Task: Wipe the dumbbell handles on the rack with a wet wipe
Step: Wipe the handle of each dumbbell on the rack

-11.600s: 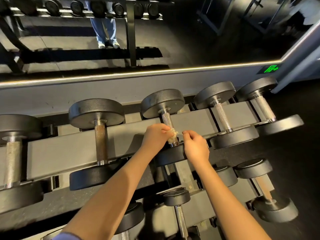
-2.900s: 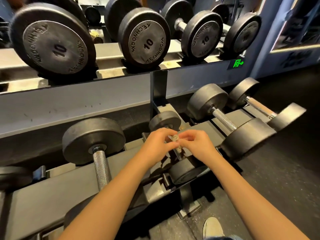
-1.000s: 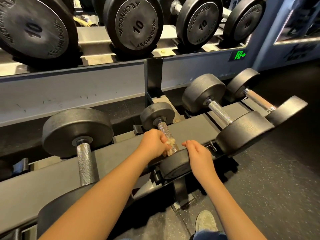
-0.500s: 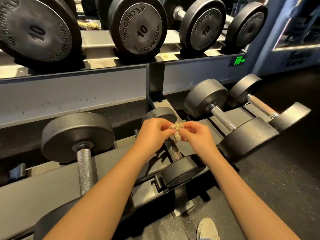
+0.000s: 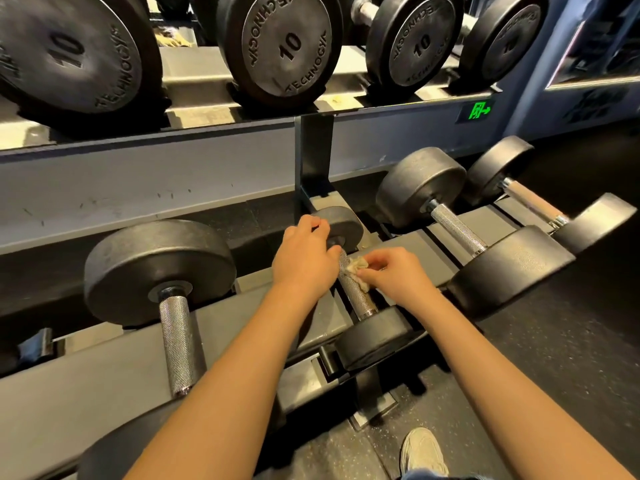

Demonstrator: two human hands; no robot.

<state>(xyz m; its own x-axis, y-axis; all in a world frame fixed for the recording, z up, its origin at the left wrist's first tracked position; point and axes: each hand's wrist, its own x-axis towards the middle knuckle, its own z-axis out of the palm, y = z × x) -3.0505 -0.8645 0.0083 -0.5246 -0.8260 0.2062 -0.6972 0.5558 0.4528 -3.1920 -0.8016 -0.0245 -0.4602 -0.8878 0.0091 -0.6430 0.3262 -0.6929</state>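
Note:
A small dumbbell lies on the lower rack shelf (image 5: 86,386), its knurled steel handle (image 5: 360,296) between two black heads. My right hand (image 5: 391,275) pinches a crumpled, yellowish wet wipe (image 5: 356,266) against the upper part of that handle. My left hand (image 5: 306,259) grips the dumbbell's far head (image 5: 346,225), fingers curled over its rim and thumb by the handle's top end. The near head (image 5: 375,336) sits below both hands.
Larger dumbbells lie left (image 5: 175,327) and right (image 5: 457,230) on the same shelf, a further one (image 5: 533,202) at far right. The upper shelf carries several 10-marked dumbbells (image 5: 287,46). A rack post (image 5: 315,157) stands behind. My shoe (image 5: 424,452) is on the dark floor.
Both hands held the wipe together above the handle half a second ago. Now the left hand has moved onto the far head and the right hand has brought the wipe down onto the handle.

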